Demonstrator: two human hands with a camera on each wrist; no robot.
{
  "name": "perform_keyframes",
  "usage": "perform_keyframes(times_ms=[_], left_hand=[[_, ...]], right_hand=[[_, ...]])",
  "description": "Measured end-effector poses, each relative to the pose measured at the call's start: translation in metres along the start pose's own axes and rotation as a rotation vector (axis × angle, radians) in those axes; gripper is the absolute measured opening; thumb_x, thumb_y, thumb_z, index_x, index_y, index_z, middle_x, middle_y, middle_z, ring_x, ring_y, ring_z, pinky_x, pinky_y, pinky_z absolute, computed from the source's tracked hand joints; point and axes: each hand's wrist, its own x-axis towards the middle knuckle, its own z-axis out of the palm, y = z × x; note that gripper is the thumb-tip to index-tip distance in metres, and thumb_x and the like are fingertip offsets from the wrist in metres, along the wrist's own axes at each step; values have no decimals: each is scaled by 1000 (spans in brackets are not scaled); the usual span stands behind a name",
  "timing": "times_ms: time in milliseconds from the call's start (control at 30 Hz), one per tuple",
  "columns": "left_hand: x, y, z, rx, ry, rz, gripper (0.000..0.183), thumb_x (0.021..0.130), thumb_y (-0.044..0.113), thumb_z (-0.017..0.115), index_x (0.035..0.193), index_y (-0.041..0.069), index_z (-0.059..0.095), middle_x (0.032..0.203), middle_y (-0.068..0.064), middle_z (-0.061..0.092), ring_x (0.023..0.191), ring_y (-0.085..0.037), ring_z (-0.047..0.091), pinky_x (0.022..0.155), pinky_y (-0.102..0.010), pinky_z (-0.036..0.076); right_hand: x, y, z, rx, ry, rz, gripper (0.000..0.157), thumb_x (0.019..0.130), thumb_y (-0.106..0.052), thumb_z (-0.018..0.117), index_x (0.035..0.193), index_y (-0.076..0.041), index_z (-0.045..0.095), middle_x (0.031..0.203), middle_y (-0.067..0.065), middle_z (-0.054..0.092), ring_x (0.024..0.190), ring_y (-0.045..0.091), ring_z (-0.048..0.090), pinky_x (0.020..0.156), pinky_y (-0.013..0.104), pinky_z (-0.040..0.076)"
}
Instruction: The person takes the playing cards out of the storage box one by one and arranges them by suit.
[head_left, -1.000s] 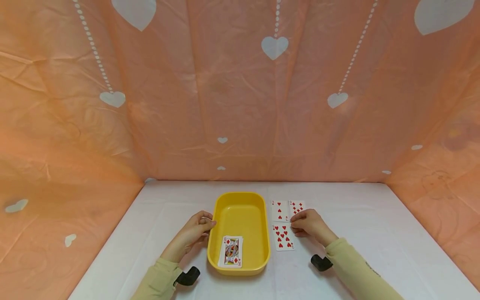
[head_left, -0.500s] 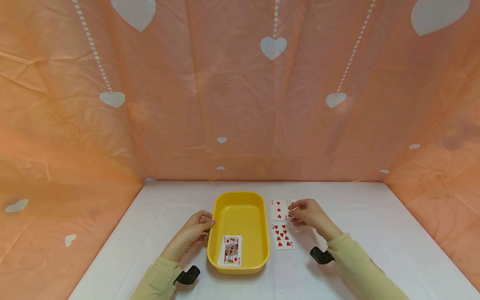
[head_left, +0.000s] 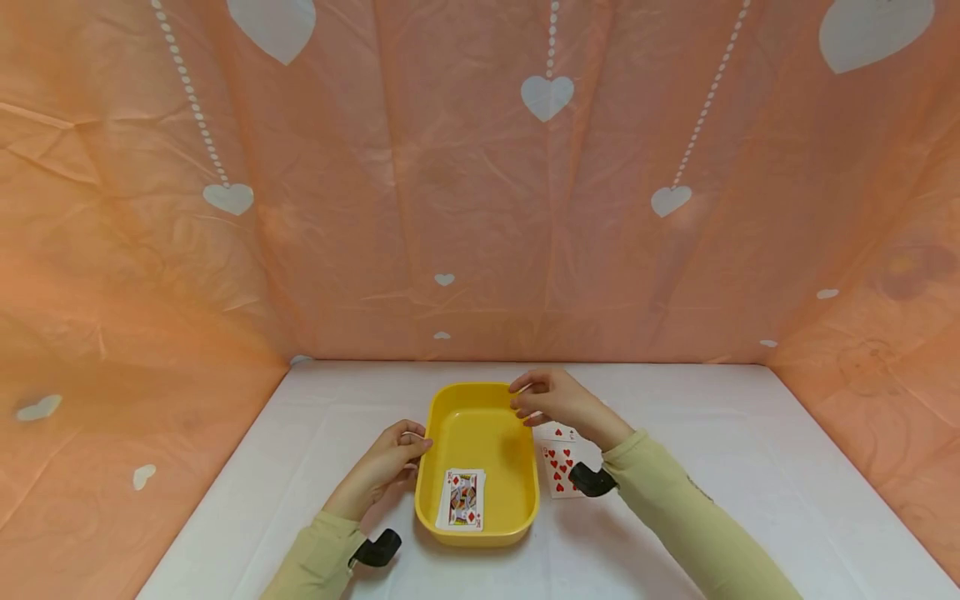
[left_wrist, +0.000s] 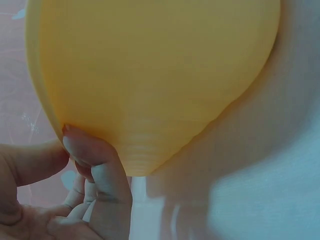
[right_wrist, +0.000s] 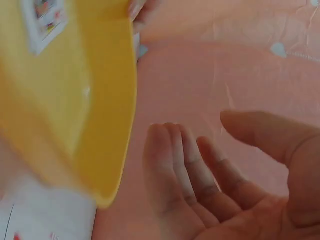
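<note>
One yellow tray (head_left: 525, 492) sits on the white table (head_left: 750, 467); the left hand (head_left: 386, 462) holds its left rim, fingers curled on it; the right hand (head_left: 551, 398) hovers over the far right corner, grip relaxed and empty; one king card (head_left: 462, 500) lies inside; two heart cards (head_left: 558, 467) lie just right of it.

Smooth, glossy yellow plastic tray (head_left: 529, 492); glossy paper cards (head_left: 462, 500); creased, thin pink backdrop sheet (head_left: 450, 183); matt white tabletop (head_left: 750, 467).

left grip (head_left: 386, 463): fingers curled, thumb forward | right grip (head_left: 551, 398): raised, fingers loosely bent, palm bare
</note>
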Motion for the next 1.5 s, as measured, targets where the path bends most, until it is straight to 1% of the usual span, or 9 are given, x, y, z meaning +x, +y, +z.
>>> perform_keyframes(times_ms=[167,400,633,733,900,1067,1200,1367,1500], left_hand=[[0,1,0,-2,7,4,24,95,6,56,113,-6,45,87,-10,58,66,-15,55,54,-24,43],[-1,1,1,15,-1,-3,26,95,8,56,115,-6,45,88,-11,61,68,-15,56,54,-24,43],[-4,3,0,26,13,-9,24,95,9,57,112,-4,46,89,-12,62,69,-15,56,55,-24,42],[-5,3,-1,29,10,-4,24,95,9,58,112,-3,46,86,-10,62,67,-14,55,53,-23,41],[-7,3,-1,27,5,3,24,94,8,58,111,-4,47,83,-7,60,64,-12,54,51,-23,40],[-5,2,1,17,9,5,22,94,7,58,110,-3,47,82,-6,59,62,-11,54,50,-22,39],[-5,1,0,13,-1,14,22,94,7,58,110,-4,47,81,-6,60,63,-12,54,50,-22,40],[-4,0,0,13,-8,16,22,95,8,57,109,-4,47,79,-6,59,62,-12,54,49,-22,39],[-4,-1,0,9,-1,16,22,95,8,58,110,-3,47,80,-6,59,62,-11,55,49,-22,40]], right_hand=[[22,-6,21,-20,-82,-28,29,89,-8,66,114,6,60,94,12,67,84,25,65,78,43,54],[40,-2,50,-61,-166,51,37,89,-12,67,119,8,58,99,15,67,95,38,63,80,43,53],[51,13,69,-82,-150,104,26,88,-15,68,108,2,63,92,11,68,93,39,62,79,42,53],[52,18,74,-106,-157,118,23,87,-13,69,105,2,65,88,13,67,87,37,63,78,42,53],[50,23,78,-205,-182,166,18,87,-14,68,96,2,70,79,15,66,68,23,60,71,38,54],[48,25,81,-297,-175,212,23,86,-17,68,85,6,70,75,17,67,58,18,53,64,36,52],[48,26,82,-360,-188,239,25,86,-19,69,80,5,70,75,15,69,61,21,60,65,38,53],[47,26,81,-380,-293,270,21,87,-20,68,83,0,73,77,12,71,74,27,68,66,36,53],[47,26,82,-382,-347,284,19,87,-18,67,84,-1,73,79,12,71,75,26,68,60,31,49]])
